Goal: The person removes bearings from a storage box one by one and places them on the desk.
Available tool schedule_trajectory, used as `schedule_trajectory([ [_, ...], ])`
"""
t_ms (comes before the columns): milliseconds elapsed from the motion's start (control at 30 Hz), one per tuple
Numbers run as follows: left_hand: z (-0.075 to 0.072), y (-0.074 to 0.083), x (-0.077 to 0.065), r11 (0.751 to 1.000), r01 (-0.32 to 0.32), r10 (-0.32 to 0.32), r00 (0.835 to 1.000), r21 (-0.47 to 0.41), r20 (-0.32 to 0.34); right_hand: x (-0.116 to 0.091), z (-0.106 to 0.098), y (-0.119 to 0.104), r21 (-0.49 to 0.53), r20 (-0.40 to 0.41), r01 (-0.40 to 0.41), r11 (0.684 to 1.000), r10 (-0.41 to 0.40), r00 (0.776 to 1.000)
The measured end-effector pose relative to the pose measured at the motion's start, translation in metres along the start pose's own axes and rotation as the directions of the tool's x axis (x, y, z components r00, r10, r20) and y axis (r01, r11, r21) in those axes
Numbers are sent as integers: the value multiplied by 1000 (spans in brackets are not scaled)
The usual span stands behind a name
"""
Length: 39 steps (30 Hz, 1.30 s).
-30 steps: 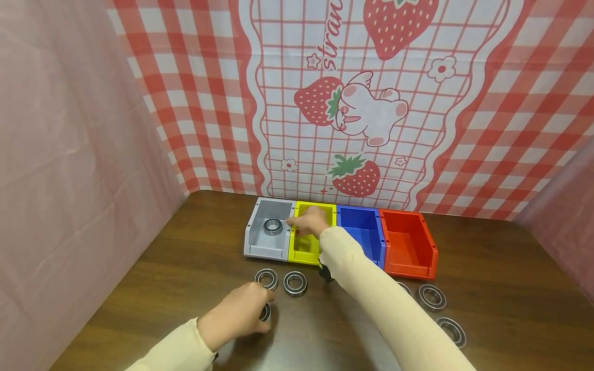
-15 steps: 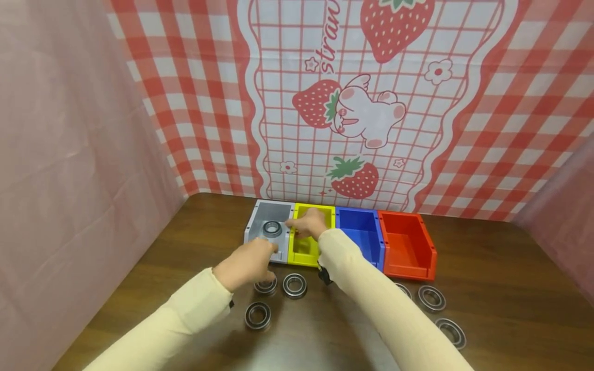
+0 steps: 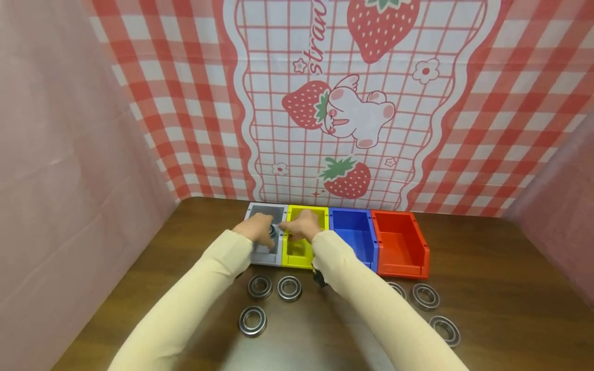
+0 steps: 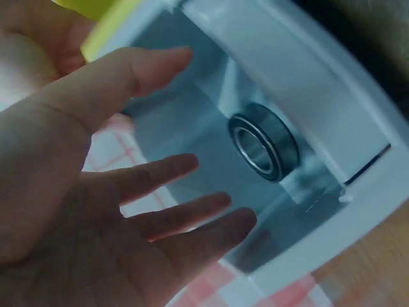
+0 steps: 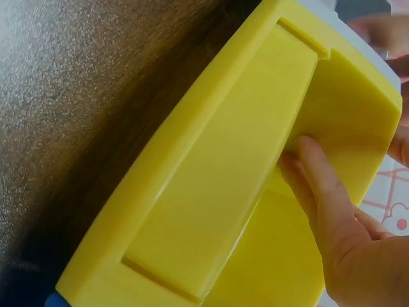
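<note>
My left hand (image 3: 256, 228) reaches over the grey bin (image 3: 267, 259). In the left wrist view its thumb and fingers are spread, apart from the ball bearing (image 4: 264, 142) that lies inside the bin toward the front lip. My right hand (image 3: 302, 225) is at the wall between the grey bin and the yellow bin (image 3: 299, 262). One fingertip reaches over that wall toward the grey side. In the right wrist view, fingers (image 5: 319, 169) press against the yellow bin's inner side wall, which the hand pinches.
A blue bin (image 3: 351, 234) and a red bin (image 3: 402, 247) continue the row to the right. Several bearings lie on the wooden table, including one front left (image 3: 252, 321) and one front right (image 3: 425, 297). A checked cloth (image 3: 204, 118) hangs behind.
My left hand has left the loose bearings on the table, moving forward and up into the grey bin. The right hand has stayed at the bin wall. The head view has shifted slightly.
</note>
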State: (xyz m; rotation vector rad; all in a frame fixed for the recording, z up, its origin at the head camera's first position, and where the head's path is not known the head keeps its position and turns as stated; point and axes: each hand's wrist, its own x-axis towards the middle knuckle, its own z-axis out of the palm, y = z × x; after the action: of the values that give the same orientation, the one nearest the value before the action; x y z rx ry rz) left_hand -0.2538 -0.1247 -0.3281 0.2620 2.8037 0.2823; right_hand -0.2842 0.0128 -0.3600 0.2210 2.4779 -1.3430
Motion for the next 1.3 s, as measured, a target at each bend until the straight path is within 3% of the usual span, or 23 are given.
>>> schedule_trajectory([
  [167,-7,3,21,997,70,-72,997,43,40,0,-2,0,14,-9,8,1000,-7,1000],
  [367,-10,5,34,988,155,-156,985,22,77,-1,-2,-1,46,-7,32,998,-31,999],
  [633,0,5,41,986,167,-166,983,-2,75,-5,-1,5,16,1,34,999,-34,999],
  [967,-2,11,40,983,181,-179,980,-22,85,-6,-4,4,58,-7,37,998,-36,999],
  [1200,22,1,61,979,202,-202,979,-23,28,-9,-2,4,-10,-28,55,998,-56,998],
  [1300,26,2,61,981,193,-192,981,-35,20,-9,-2,6,-38,-32,44,998,-45,998],
])
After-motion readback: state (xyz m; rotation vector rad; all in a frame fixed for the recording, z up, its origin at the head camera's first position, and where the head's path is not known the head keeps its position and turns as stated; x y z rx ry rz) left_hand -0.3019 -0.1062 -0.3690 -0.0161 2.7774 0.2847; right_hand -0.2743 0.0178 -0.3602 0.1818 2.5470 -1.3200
